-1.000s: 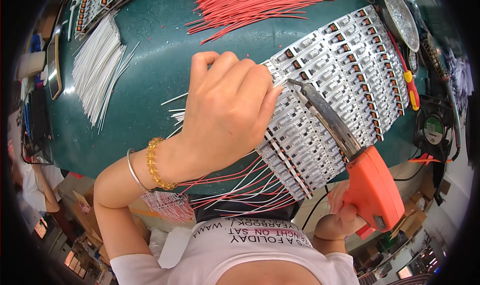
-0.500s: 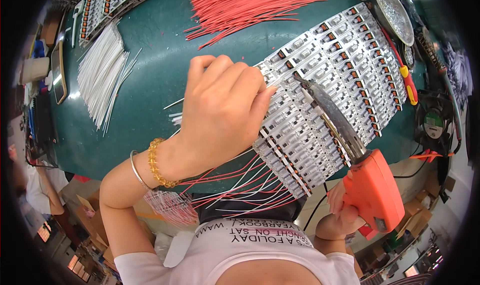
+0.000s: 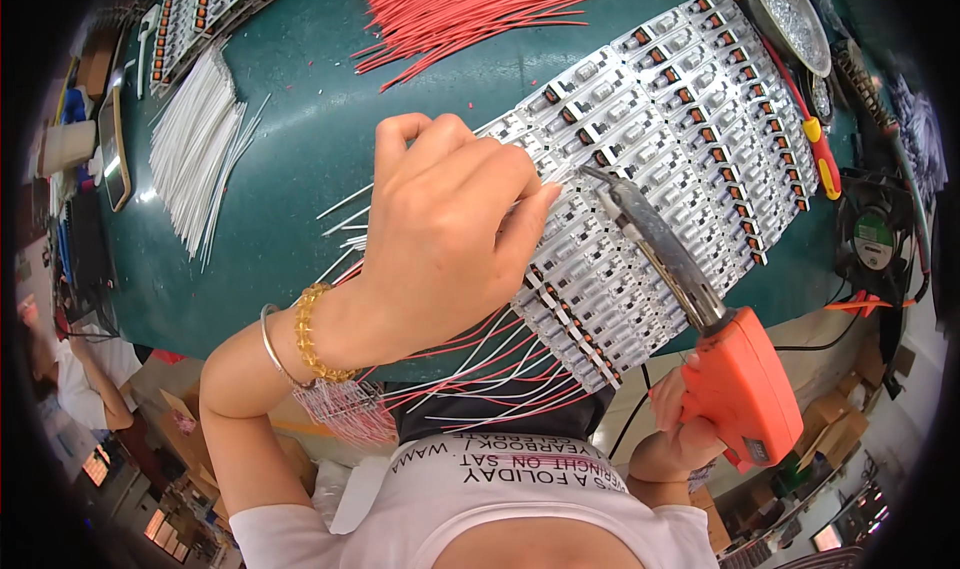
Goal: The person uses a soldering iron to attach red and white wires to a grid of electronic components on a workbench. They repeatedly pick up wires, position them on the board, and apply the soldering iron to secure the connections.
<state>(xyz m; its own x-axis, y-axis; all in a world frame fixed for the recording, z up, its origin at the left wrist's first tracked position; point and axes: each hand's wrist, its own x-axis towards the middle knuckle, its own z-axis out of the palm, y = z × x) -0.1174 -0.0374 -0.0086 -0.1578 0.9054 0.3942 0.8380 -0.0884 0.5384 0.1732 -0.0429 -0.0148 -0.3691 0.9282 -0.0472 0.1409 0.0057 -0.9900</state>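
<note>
My left hand [image 3: 450,219] hangs over the left side of a panel of small silvery circuit boards [image 3: 690,134]. Its fingers are closed; white wires [image 3: 345,205] stick out on its left, and a thin wire end shows by the thumb. My right hand [image 3: 685,419] is wrapped round an orange soldering gun [image 3: 745,384], whose dark tip lies at the boards just right of my left thumb. Whether the tip touches a board I cannot tell. Red and white wires [image 3: 490,369] trail from the panel's near edge toward my lap. My left palm is hidden.
Red wires [image 3: 450,14] lie in a heap at the back, and a bundle of white wires [image 3: 195,154] at the left. To the right are a red-and-yellow screwdriver [image 3: 822,159], a metal dish [image 3: 790,19] and a small black fan [image 3: 875,234]. A phone [image 3: 116,149] lies far left.
The soldering tip has shifted slightly down the panel, and my left hand has moved a little with it. Both hands keep their grip. The view has shifted slightly.
</note>
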